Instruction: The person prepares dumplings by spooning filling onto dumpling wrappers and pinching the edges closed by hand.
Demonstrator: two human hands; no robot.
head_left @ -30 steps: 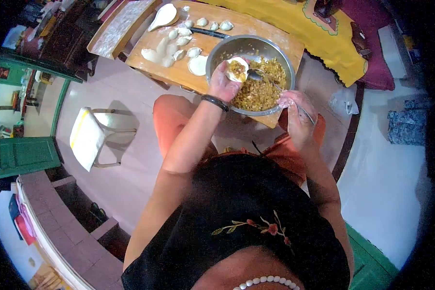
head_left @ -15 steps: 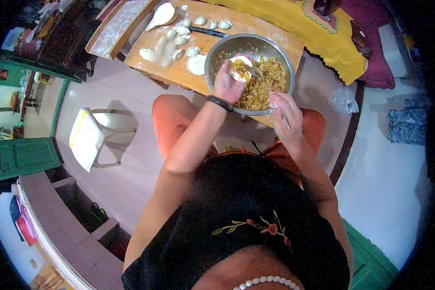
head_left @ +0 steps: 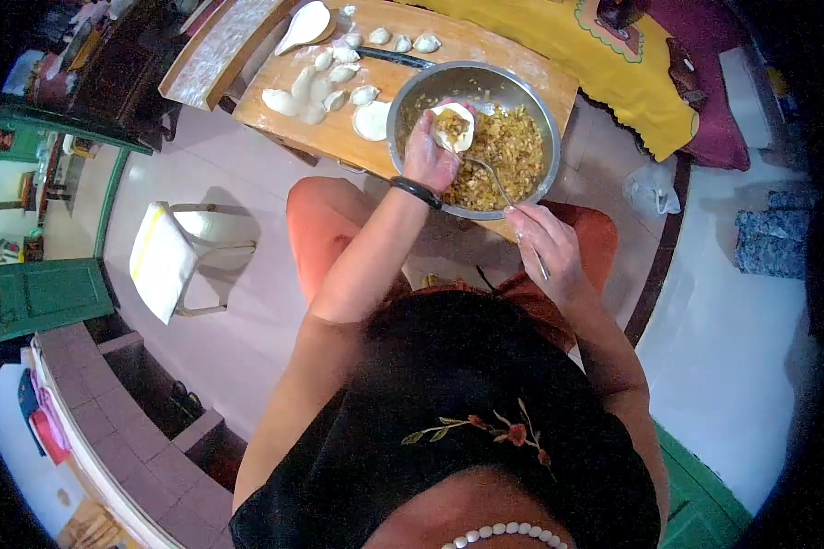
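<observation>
Over the left side of a metal bowl point(head_left: 551, 156), my left hand point(head_left: 430, 161) holds a round dough wrapper point(head_left: 462, 139) with a heap of filling on it. A spoon point(head_left: 496, 174) is held in my right hand point(head_left: 547, 240) at the bowl's near right rim, its head low beside the wrapper. Chopped filling point(head_left: 513, 151) lies in the bowl. Left of the bowl, a flat wrapper point(head_left: 371, 121) rests on the wooden board point(head_left: 284, 133), with several folded dumplings point(head_left: 364, 95) behind it.
A white scoop-shaped item point(head_left: 306, 26) lies at the board's far left, beside a floured wooden tray point(head_left: 220, 55). A dark handle point(head_left: 394, 58) reaches behind the bowl. On the left stands a chair with a white cover point(head_left: 162, 261). A plastic bag point(head_left: 650, 190) is at right.
The spoon has moved from the filling on the wrapper down and toward me. My right hand has shifted slightly lower. The filling on the wrapper now sits apart from the spoon.
</observation>
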